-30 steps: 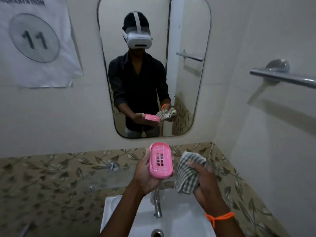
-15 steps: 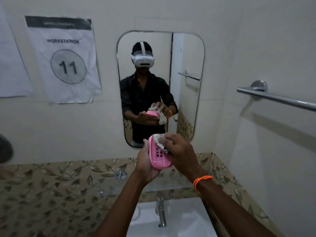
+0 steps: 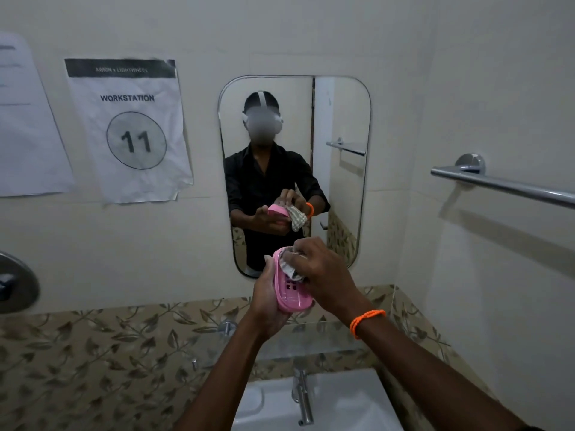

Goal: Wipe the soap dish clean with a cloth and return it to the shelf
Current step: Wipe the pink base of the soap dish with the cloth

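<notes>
My left hand (image 3: 267, 303) grips a pink plastic soap dish (image 3: 291, 295) from the left, holding it up in front of the mirror with its slotted inside facing me. My right hand (image 3: 323, 275) bunches a checked grey-and-white cloth (image 3: 291, 267) and presses it into the upper half of the dish. Most of the cloth is hidden under my fingers. A glass shelf (image 3: 311, 337) is fixed to the wall just below my hands, above the tap.
A white basin (image 3: 348, 402) with a chrome tap (image 3: 301, 396) lies below. A mirror (image 3: 295, 169) hangs straight ahead and a steel towel rail (image 3: 504, 185) juts from the right wall. Paper signs (image 3: 127, 129) hang on the left wall, with a round metal fitting (image 3: 15, 284) at far left.
My right hand brought the cloth from beside the dish onto it and now rubs inside it. My view has tilted upward, showing more wall and mirror.
</notes>
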